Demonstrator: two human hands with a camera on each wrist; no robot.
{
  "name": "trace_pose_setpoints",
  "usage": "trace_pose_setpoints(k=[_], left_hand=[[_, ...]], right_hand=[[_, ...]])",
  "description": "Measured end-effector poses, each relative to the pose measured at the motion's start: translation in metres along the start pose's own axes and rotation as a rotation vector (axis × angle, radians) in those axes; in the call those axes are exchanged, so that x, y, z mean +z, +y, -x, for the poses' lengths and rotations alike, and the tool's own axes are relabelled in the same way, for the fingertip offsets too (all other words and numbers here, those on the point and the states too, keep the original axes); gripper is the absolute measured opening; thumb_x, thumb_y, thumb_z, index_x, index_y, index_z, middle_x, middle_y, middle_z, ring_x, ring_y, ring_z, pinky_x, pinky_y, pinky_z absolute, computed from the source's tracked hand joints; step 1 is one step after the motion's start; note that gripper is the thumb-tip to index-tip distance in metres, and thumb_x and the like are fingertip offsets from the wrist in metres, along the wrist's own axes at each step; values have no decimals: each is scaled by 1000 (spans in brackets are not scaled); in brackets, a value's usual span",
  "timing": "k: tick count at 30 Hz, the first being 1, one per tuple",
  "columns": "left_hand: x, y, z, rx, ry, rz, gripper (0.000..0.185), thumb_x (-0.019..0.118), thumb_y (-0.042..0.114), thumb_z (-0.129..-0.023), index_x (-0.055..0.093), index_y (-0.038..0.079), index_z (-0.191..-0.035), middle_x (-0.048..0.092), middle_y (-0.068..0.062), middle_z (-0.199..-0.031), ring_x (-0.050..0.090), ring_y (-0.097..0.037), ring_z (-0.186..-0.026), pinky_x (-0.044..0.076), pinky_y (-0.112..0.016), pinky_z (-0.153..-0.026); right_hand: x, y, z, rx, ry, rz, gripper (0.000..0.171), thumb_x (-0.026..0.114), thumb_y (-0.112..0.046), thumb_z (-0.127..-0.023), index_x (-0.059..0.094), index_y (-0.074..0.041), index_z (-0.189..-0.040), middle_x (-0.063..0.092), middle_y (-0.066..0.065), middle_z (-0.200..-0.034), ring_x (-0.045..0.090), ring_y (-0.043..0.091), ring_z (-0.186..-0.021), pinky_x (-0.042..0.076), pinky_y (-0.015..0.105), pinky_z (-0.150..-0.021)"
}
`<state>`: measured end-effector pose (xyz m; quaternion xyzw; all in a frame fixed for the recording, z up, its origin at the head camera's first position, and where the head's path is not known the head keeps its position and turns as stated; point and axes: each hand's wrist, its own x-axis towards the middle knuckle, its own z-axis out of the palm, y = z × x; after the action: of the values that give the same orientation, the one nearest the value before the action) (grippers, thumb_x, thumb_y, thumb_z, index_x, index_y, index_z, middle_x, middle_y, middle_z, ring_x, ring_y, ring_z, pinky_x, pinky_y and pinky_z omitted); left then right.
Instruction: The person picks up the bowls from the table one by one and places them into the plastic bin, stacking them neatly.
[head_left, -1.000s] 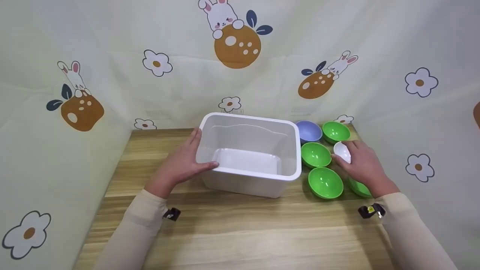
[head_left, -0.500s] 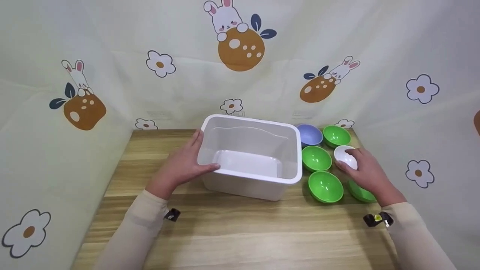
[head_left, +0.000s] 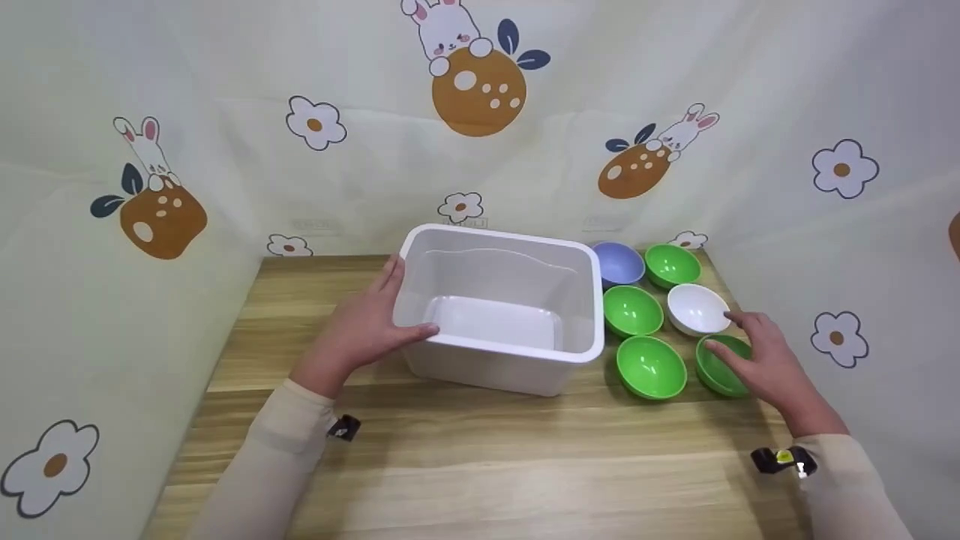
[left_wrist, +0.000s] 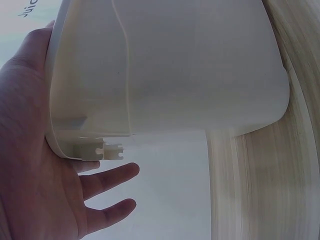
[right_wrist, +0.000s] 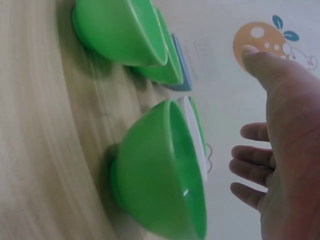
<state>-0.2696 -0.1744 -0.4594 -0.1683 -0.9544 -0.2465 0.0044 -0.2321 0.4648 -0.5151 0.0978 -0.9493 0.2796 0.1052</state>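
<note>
My left hand [head_left: 381, 309] holds the left rim of an empty white bin [head_left: 487, 371], thumb hooked over the front corner and fingers laid along the outer wall. The left wrist view shows the palm [left_wrist: 30, 165] against the bin's rim [left_wrist: 190, 65]. My right hand [head_left: 742, 346] hovers open with spread fingers over the nearest green bowl [head_left: 716, 375], holding nothing. A white bowl [head_left: 696, 307] sits upright on the table just beyond its fingertips. In the right wrist view the open hand [right_wrist: 290, 150] is apart from that green bowl [right_wrist: 155, 180], with the white bowl's edge [right_wrist: 195, 135] behind it.
Three more green bowls [head_left: 632, 309] [head_left: 650, 365] [head_left: 671, 264] and a blue bowl [head_left: 619, 262] stand on the wooden table [head_left: 480, 465] right of the bin. A printed cloth backdrop [head_left: 480, 150] closes in the back and both sides.
My right hand set the white bowl down upright, let go of it and drew back toward me over the near green bowl. The left hand and bin stayed put.
</note>
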Motion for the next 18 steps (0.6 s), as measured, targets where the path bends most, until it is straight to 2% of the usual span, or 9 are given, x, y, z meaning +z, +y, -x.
trace_pose_setpoints(k=[3, 9, 12, 18], left_hand=[[0, 0, 0, 7, 6, 0, 131, 72, 82, -89, 14, 3, -177, 11, -16, -185, 49, -57, -148, 48, -69, -115], [1, -1, -1, -5, 6, 5, 133, 70, 85, -88, 14, 4, -177, 11, -15, -185, 44, -55, -152, 46, -70, -117], [0, 0, 0, -4, 11, 13, 132, 72, 82, -88, 14, 3, -177, 11, -16, -185, 43, -55, -153, 45, -70, -117], [1, 0, 0, -7, 8, -1, 136, 68, 89, -86, 14, 3, -177, 11, -16, -185, 43, -55, -153, 46, -70, -116]], right_hand=[[3, 8, 9, 13, 15, -16, 74, 81, -35, -102, 51, 10, -153, 50, 35, -146, 45, 56, -137, 37, 81, -109], [7, 19, 18, 33, 5, -18, 85, 87, -35, -96, 47, 12, -155, 46, 39, -149, 41, 60, -139, 34, 86, -109], [7, 23, 21, 34, -2, -15, 92, 90, -34, -92, 45, 13, -156, 44, 40, -150, 40, 61, -140, 34, 87, -109], [8, 35, 31, 49, -20, -70, 105, 96, -28, -85, 37, 15, -160, 40, 43, -151, 38, 63, -140, 32, 87, -110]])
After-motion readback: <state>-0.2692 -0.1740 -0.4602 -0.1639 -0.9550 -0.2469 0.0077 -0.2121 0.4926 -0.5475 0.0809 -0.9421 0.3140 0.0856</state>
